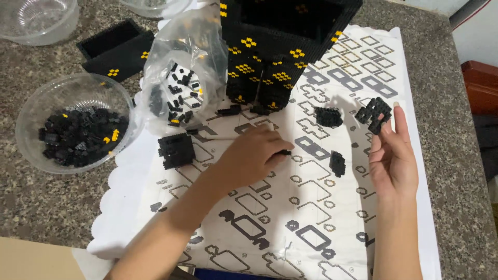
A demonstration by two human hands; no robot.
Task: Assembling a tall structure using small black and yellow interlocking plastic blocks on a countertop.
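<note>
Nearest the mat's front edge, the left hand [252, 155] pinches a small black brick [284, 152], while the right hand [392, 161] fingers clamp a black brick cluster [374, 114] toward the right edge.

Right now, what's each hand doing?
Left hand: pinching a small black brick on the mat.
Right hand: holding a black brick cluster.

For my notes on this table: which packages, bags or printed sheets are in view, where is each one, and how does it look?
Clear plastic bag: upper left of the sheet, crumpled, open, holding small black bricks.
Printed instruction sheet: spread over the stone counter under both hands, white with grey and black brick outlines.
Cardboard box corner: bottom left edge, plain tan.
No screens or signs.
</note>
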